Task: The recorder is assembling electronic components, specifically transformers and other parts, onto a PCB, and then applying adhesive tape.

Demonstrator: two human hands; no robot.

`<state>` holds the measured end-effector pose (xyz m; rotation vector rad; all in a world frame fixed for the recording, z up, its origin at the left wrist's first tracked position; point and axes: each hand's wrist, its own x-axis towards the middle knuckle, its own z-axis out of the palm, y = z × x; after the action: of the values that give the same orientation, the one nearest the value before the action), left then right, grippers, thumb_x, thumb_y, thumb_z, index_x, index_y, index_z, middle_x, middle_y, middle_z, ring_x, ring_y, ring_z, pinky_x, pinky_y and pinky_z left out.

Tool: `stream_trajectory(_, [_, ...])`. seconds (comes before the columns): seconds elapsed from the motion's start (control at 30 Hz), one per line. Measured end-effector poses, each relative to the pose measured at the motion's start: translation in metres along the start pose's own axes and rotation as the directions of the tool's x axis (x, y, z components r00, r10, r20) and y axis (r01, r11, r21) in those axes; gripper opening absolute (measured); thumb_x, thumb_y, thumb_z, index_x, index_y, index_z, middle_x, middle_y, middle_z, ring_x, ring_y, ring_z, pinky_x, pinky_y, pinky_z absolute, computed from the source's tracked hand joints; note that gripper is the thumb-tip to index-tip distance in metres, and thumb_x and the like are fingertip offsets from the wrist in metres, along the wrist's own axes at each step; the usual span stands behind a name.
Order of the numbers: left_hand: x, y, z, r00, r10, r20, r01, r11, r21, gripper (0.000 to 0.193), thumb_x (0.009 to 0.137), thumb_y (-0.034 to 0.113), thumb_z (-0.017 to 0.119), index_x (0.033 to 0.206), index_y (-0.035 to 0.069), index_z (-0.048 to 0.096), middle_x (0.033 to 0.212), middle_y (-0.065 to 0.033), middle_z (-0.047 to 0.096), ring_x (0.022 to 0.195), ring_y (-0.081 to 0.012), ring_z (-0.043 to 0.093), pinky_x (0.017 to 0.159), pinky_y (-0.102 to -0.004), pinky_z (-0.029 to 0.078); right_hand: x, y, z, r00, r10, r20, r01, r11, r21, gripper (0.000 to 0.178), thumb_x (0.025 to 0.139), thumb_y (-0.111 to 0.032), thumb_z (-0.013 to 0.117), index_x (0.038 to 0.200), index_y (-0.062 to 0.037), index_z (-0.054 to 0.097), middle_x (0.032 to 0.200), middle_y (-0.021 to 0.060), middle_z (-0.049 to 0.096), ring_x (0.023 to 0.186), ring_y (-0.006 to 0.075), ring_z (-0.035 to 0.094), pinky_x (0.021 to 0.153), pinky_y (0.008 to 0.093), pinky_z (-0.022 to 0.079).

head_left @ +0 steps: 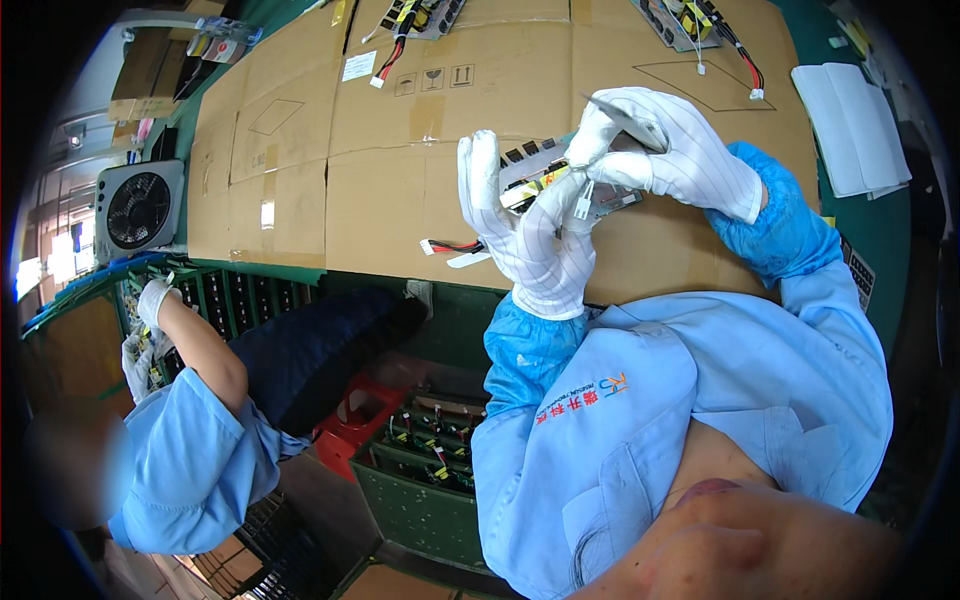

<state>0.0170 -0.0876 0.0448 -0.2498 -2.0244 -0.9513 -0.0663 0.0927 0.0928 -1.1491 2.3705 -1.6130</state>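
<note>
Both my hands wear white gloves and meet over a circuit board (533,158) with yellow and black parts, lying on cardboard. My left hand (535,245) pinches a thin cable between thumb and forefinger, other fingers raised; its small white plug (583,208) hangs just below the pinch. My right hand (670,150) is closed around a grey, pointed metal tool (628,122), seemingly tweezers, its fingertips close to my left ones. Left of my left hand, red and black wires (458,246) end in a white connector. My hands hide much of the board.
More circuit boards (420,18) (690,22) lie along the far side of the cardboard (380,190). White paper (850,130) rests at right, a fan (140,207) at left. A co-worker (200,450) in blue works at lower left beside a green crate (420,500) and red stool (355,425).
</note>
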Motion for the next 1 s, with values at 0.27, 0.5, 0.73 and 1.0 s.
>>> stream_trajectory(0.27, [-0.003, -0.005, -0.003, 0.998, -0.043, 0.048, 0.043, 0.999, -0.011, 0.023, 0.089, 0.016, 0.076, 0.11, 0.014, 0.068, 0.15, -0.0248, 0.044, 0.139, -0.0449, 0.042, 0.112, -0.0539, 0.038, 0.005, -0.013, 0.002, 0.988, 0.109, 0.109, -0.144, 0.905, 0.399, 0.019, 0.093, -0.012, 0.069, 0.107, 0.0004, 0.066, 0.106, 0.0089, 0.069, 0.1, 0.0184, 0.066, 0.089, 0.0312, 0.052])
stream_trajectory(0.5, [-0.049, -0.032, -0.047, 0.949, -0.176, -0.261, 0.272, 0.876, 0.399, 0.045, 0.096, 0.014, 0.067, 0.135, -0.003, 0.051, 0.141, -0.024, 0.05, 0.13, -0.0382, 0.05, 0.111, -0.0487, 0.037, -0.013, 0.031, -0.031, 0.933, 0.309, -0.186, -0.304, 0.951, 0.054, 0.036, 0.096, -0.028, 0.066, 0.119, -0.0007, 0.065, 0.114, 0.0095, 0.068, 0.107, 0.0181, 0.065, 0.098, 0.0331, 0.049])
stream_trajectory(0.73, [-0.09, -0.067, -0.078, 0.582, -0.771, -0.259, 0.813, 0.55, 0.19, 0.056, 0.101, 0.046, 0.058, 0.125, -0.005, 0.065, 0.148, -0.0253, 0.046, 0.138, -0.0321, 0.043, 0.113, -0.0414, 0.033, -0.015, 0.047, -0.029, 0.939, 0.279, -0.2, -0.283, 0.959, 0.006, 0.044, 0.095, -0.043, 0.064, 0.123, -0.0088, 0.068, 0.115, 0.0073, 0.07, 0.105, 0.0179, 0.067, 0.097, 0.032, 0.051])
stream_trajectory(1.0, [-0.06, -0.056, -0.055, 0.628, -0.674, -0.389, 0.76, 0.638, 0.123, 0.061, 0.098, 0.038, 0.066, 0.143, -0.001, 0.052, 0.143, -0.0255, 0.052, 0.127, -0.0316, 0.052, 0.11, -0.0455, 0.037, -0.014, 0.041, -0.019, 0.908, 0.347, -0.235, -0.364, 0.931, -0.033, 0.046, 0.095, -0.045, 0.064, 0.123, -0.0097, 0.068, 0.112, 0.0054, 0.069, 0.1, 0.0152, 0.065, 0.092, 0.0314, 0.052])
